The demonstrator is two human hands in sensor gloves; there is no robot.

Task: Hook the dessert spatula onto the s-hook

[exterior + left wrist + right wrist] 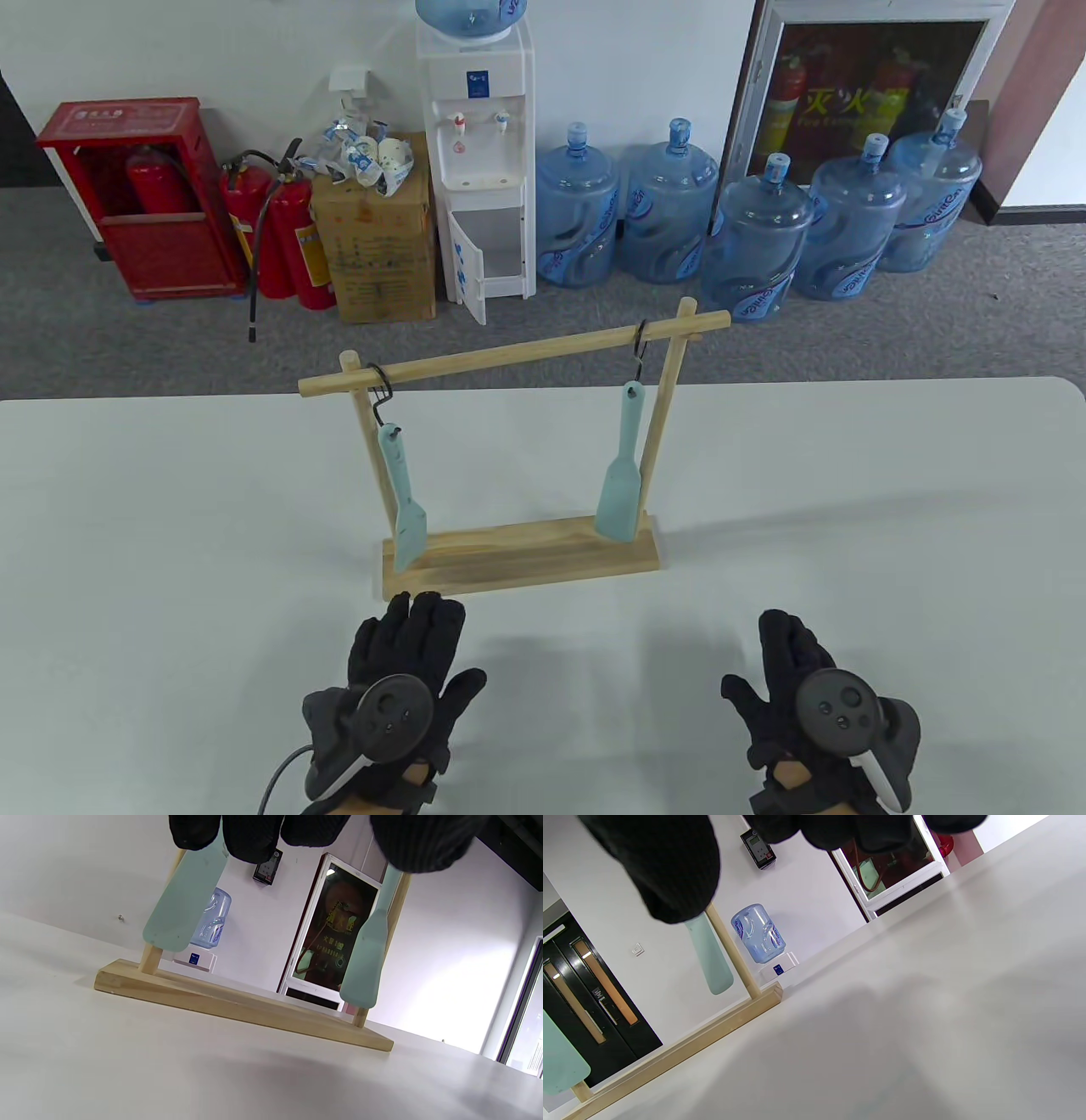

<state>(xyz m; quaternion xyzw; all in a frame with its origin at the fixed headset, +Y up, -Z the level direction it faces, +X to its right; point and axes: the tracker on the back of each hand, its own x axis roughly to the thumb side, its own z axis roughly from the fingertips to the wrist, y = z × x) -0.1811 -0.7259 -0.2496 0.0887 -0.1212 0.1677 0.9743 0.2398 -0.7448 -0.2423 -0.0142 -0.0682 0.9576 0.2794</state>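
Observation:
A wooden rack (519,562) stands on the white table. Two mint dessert spatulas hang from black s-hooks on its crossbar: the left spatula (403,501) from the left s-hook (382,395), the right spatula (619,475) from the right s-hook (640,348). Both spatulas also show in the left wrist view (182,899) (365,963) and the right wrist view (710,955) (560,1060). My left hand (399,671) lies open and empty just in front of the rack's base. My right hand (802,688) lies open and empty to the front right.
The white table (891,526) spreads wide around the rack. Beyond its far edge stand a water dispenser (479,161), several blue water jugs (755,229), a cardboard box (373,246) and fire extinguishers (288,229).

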